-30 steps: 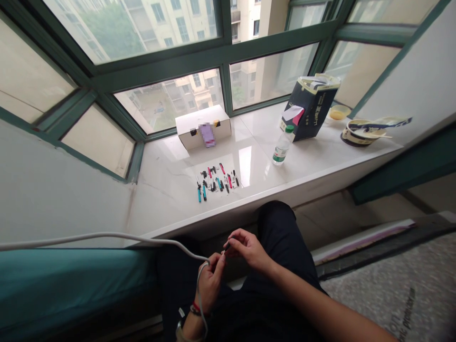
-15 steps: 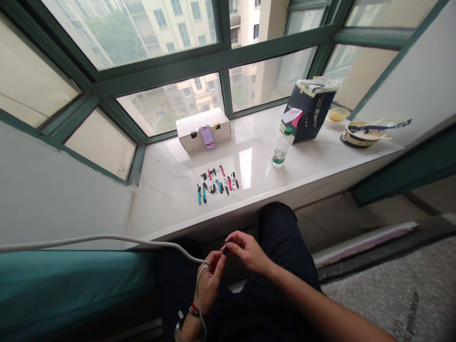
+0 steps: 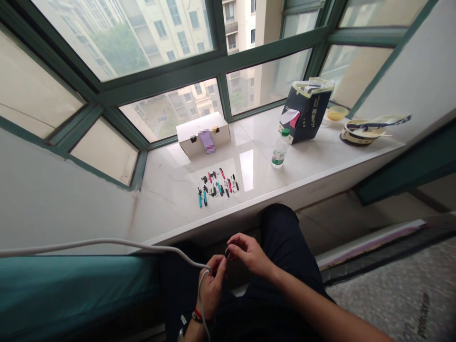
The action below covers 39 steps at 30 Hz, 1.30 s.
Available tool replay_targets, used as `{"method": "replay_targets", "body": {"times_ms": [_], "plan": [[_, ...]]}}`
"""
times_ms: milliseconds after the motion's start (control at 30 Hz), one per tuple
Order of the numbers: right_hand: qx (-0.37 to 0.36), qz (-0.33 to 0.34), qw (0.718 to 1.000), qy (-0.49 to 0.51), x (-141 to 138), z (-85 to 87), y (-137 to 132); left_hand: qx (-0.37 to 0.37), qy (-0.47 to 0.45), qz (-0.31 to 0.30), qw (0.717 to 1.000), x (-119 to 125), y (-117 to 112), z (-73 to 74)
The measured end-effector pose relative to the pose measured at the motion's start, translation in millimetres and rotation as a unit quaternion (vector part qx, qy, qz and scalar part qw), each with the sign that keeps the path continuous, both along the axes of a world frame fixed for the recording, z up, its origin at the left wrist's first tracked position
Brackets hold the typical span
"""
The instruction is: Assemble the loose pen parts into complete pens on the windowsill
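Over my lap, my left hand (image 3: 213, 283) is closed around a small dark piece (image 3: 227, 253), its thumb and fingers pinching it. My right hand (image 3: 250, 255) meets it from the right, fingertips closed on the upper end of the same piece. What exactly the piece is stays too small to make out. A white cable (image 3: 171, 251) runs from the left across my left hand and down past the wrist. On the sill in front lie several slim red, blue and black pen-like parts (image 3: 219, 186), apart from both hands.
A white box (image 3: 204, 138) stands by the window on the pale sill (image 3: 171, 213). To the right are a green-capped bottle (image 3: 280, 151), a dark paper bag (image 3: 305, 114), a bowl with utensils (image 3: 359, 133) and a small yellowish cup (image 3: 337, 113). Teal fabric (image 3: 78, 289) lies at left.
Both hands stay together with small finger movements at the dark piece. A bit of red visible in my left hand earlier is now hidden. The view has shifted slightly.
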State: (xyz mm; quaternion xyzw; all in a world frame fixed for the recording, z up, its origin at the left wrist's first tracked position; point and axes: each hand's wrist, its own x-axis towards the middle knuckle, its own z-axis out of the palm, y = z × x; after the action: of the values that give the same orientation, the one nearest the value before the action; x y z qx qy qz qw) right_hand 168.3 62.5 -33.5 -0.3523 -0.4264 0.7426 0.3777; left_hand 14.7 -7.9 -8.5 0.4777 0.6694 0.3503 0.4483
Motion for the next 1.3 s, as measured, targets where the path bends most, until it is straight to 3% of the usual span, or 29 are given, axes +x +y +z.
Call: {"method": "replay_targets", "body": {"times_ms": [400,633,800,967,1133,1200,1300], "plan": [[-0.02,-0.001,1.0,0.019,7.1,3.6,-4.3,-0.002,-0.003,-0.016,1.0,2.0,-2.9,0.0],[-0.025,-0.027,0.999,0.019,8.5,3.6,-2.5,-0.012,-0.004,0.005,1.0,-0.7,-6.0,1.4],[-0.028,-0.065,0.997,-0.002,10.7,-6.2,11.8,-0.014,0.001,0.027,1.0,-1.1,-3.9,4.5],[0.048,-0.106,0.986,-0.12,22.6,-37.9,53.5,-0.02,-0.03,0.04,0.999,-0.2,-1.4,1.2],[0.131,-0.146,0.947,-0.254,39.5,-59.3,128.9,-0.02,-0.057,0.037,0.997,-3.2,-2.9,-8.6],[0.175,-0.169,0.914,-0.324,42.5,-61.1,160.8,-0.025,-0.068,0.046,0.996,-5.6,-4.5,-12.1],[0.255,-0.201,0.836,-0.443,42.8,-62.3,198.5,-0.03,-0.096,0.068,0.993,-9.7,-6.7,-15.5]]}}
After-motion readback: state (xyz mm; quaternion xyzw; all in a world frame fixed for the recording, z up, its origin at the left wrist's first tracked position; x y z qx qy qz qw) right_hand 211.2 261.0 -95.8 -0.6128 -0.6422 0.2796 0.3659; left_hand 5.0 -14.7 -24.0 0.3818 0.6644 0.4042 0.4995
